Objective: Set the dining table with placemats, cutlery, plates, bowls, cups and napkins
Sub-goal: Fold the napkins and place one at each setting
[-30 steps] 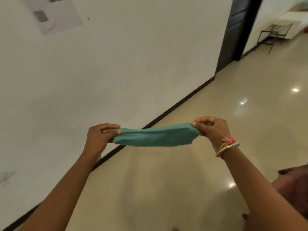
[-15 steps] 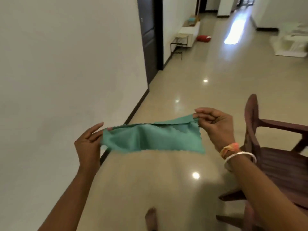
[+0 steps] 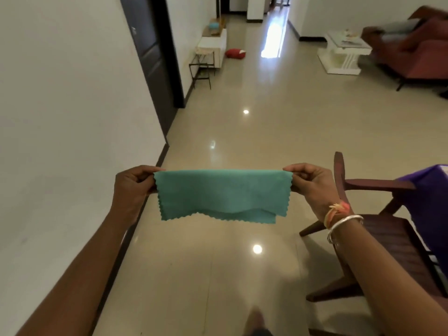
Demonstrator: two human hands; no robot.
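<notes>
A teal cloth napkin (image 3: 221,195) with zigzag edges hangs folded in half in the air in front of me, its top fold stretched flat. My left hand (image 3: 132,184) pinches its upper left corner. My right hand (image 3: 312,184), with bangles on the wrist, pinches the upper right corner. A purple tablecloth edge (image 3: 429,202) shows at the far right.
A dark wooden chair (image 3: 378,229) stands close on my right. A white wall (image 3: 60,129) runs along the left with a dark door (image 3: 155,61). Glossy tiled floor (image 3: 254,117) stretches ahead to a small stool (image 3: 202,61), a white coffee table (image 3: 344,54) and a red sofa (image 3: 417,49).
My view has swung right from the wall to the hallway and chair. The napkin went from a slack bunch to a flat fold, stretched taut between both hands.
</notes>
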